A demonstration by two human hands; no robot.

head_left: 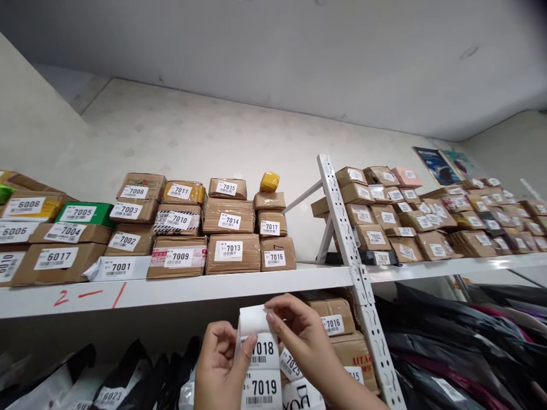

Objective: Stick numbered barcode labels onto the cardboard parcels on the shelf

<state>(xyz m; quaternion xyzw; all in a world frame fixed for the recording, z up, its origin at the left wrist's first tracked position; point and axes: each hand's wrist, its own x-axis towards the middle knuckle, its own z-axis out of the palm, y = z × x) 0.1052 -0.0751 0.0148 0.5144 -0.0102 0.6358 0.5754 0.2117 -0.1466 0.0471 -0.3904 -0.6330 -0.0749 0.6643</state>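
A strip of white number labels point(261, 388) hangs in front of the shelf, printed 7018 and 7019 with barcodes. My left hand point(222, 364) is closed on its left edge, thumb lying across the 7018 label. At the folded-over blank top of the strip, my right hand point(297, 324) pinches the right corner between thumb and fingertips. Just above, on the upper shelf, sit the cardboard boxes marked 7016 point(276, 259) and 7017 point(270, 228). A small yellow-wrapped parcel point(269, 182) lies on top of that stack without a visible number label.
The white shelf edge point(171, 290) bears a red "2-1". Several labelled boxes point(175, 257) are stacked along it to the left. A slotted metal upright point(342, 222) divides this bay from more parcels point(405, 249) at right. Dark bags point(453, 341) fill the lower right shelf.
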